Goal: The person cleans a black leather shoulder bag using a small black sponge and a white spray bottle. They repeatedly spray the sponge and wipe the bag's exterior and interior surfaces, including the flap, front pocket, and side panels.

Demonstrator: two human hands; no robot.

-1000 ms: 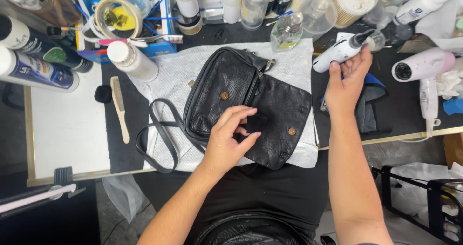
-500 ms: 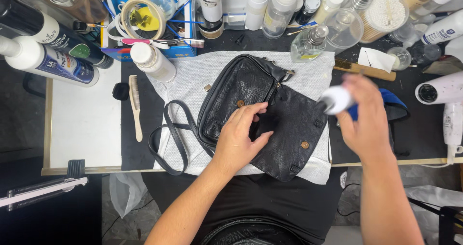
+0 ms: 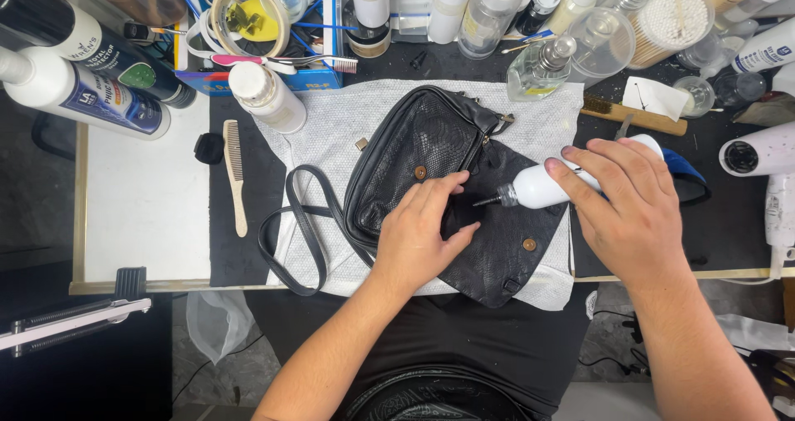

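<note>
Black leather handbag (image 3: 431,173) lies centre frame on a white cloth (image 3: 348,119), flap open. Left hand (image 3: 418,239) presses it flat, fingers spread. Right hand (image 3: 633,210) grips a white applicator bottle (image 3: 542,185) (nozzle toward flap). Leather appears soft, limp; best steadied by the body.

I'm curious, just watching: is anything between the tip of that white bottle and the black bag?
Nothing visible. The right hand holds the white bottle with its nozzle aimed at the black bag; only open air shows before the flap. The left hand presses the bag just below, beside the nozzle.
</note>
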